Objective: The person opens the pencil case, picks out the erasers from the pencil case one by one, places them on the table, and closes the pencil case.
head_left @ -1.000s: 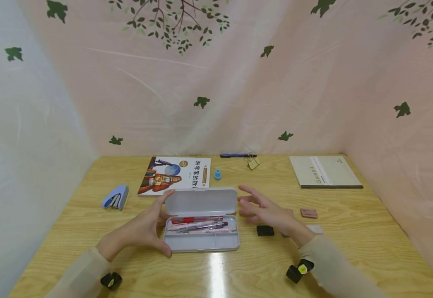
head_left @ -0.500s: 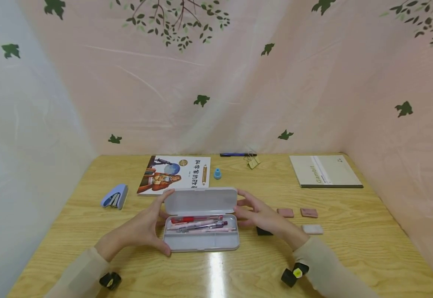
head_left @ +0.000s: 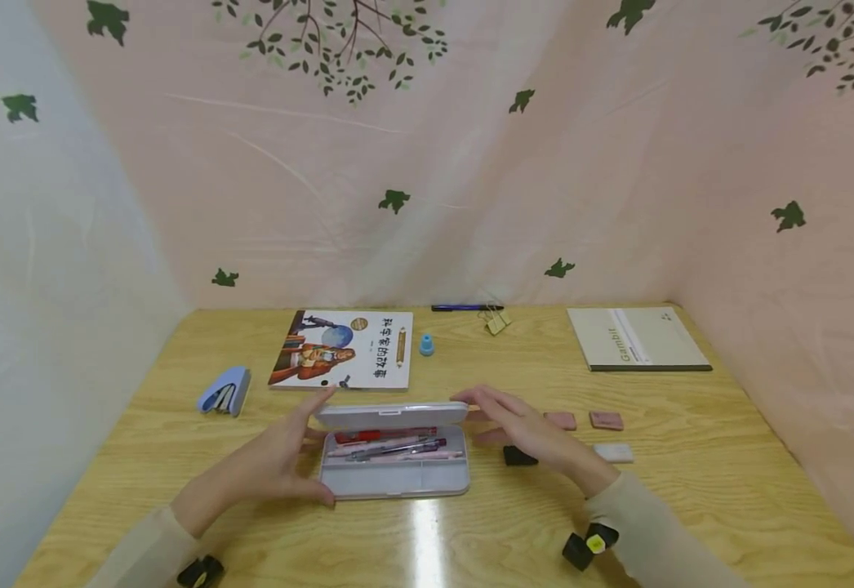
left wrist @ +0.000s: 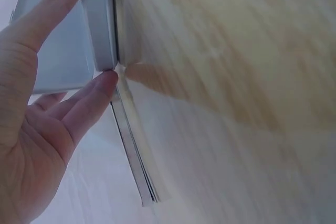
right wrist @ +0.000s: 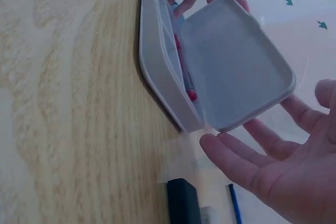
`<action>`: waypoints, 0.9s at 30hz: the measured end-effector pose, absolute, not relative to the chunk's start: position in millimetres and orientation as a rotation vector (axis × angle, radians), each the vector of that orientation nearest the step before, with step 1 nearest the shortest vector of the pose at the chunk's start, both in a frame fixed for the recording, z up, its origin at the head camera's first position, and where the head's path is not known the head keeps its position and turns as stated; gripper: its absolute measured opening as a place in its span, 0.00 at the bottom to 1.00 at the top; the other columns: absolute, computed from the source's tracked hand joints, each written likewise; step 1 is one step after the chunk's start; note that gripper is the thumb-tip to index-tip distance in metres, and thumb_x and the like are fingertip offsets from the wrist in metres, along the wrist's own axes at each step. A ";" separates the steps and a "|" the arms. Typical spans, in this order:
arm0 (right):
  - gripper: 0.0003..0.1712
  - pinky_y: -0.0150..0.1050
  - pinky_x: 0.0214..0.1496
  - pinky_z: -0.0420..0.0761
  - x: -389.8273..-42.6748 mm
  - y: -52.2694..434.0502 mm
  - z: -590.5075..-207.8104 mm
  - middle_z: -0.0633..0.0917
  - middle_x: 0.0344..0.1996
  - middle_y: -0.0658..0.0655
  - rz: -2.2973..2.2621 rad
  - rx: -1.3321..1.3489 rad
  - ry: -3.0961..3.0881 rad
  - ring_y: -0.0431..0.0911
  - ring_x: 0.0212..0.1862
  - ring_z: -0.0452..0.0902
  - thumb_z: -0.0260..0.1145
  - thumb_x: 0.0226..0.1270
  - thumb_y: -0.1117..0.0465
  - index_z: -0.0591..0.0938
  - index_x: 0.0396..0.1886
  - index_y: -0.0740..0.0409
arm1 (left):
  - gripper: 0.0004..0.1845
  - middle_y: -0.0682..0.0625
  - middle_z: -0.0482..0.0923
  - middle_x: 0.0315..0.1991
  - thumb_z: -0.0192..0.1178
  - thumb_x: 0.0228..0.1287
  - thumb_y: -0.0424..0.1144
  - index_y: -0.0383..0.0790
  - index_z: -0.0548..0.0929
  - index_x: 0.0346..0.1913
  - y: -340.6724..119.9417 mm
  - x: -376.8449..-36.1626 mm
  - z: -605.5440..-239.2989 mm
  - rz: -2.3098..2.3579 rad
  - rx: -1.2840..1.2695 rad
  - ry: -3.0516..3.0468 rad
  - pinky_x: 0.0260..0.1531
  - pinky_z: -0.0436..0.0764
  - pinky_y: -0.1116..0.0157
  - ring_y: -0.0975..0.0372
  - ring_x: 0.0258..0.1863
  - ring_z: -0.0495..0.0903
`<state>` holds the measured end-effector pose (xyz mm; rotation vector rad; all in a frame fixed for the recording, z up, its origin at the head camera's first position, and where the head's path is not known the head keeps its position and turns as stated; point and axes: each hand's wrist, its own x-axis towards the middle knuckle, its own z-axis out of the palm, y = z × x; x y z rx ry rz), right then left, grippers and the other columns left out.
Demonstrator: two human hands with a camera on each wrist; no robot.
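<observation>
The grey pencil case [head_left: 394,472] lies at the near middle of the worktop [head_left: 691,490], its lid [head_left: 392,415] tilted half down over the pens [head_left: 386,445] inside. The left hand [head_left: 280,461] cups the case's left end, thumb on the near corner and straight fingers against the lid. The right hand [head_left: 522,425] rests relaxed fingers on the lid's right end. A black clip [head_left: 519,456] and three erasers [head_left: 590,421] lie just right. Bare wood lies in front. A book [head_left: 342,359], stapler [head_left: 223,392] and notebook [head_left: 636,339] sit farther back, near the curtain [head_left: 427,163].
</observation>
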<state>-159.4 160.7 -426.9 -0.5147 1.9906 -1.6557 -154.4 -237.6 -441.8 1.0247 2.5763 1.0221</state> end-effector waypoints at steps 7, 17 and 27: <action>0.18 0.50 0.55 0.82 -149.2 162.6 -425.1 0.80 0.60 0.59 -1.495 -0.725 2.249 0.54 0.62 0.75 0.52 0.83 0.54 0.83 0.59 0.57 | 0.44 0.49 0.67 0.68 0.74 0.57 0.56 0.50 0.67 0.75 -248.8 -149.0 -441.8 1.026 1.164 2.590 0.50 0.84 0.57 0.59 0.52 0.82; 0.22 0.40 0.54 0.83 -135.6 159.9 -437.8 0.73 0.66 0.62 -1.354 -0.800 2.346 0.56 0.63 0.74 0.68 0.72 0.54 0.82 0.62 0.58 | 0.19 0.50 0.72 0.61 0.64 0.72 0.45 0.48 0.83 0.63 -250.6 -147.2 -442.8 1.093 1.185 2.527 0.47 0.85 0.64 0.64 0.50 0.80; 0.26 0.48 0.59 0.80 -131.9 154.2 -442.9 0.74 0.66 0.63 -1.188 -0.913 2.514 0.58 0.64 0.74 0.71 0.69 0.53 0.82 0.62 0.63 | 0.22 0.50 0.73 0.59 0.68 0.68 0.48 0.43 0.85 0.61 -246.8 -148.9 -445.1 1.058 1.205 2.539 0.45 0.85 0.64 0.63 0.46 0.78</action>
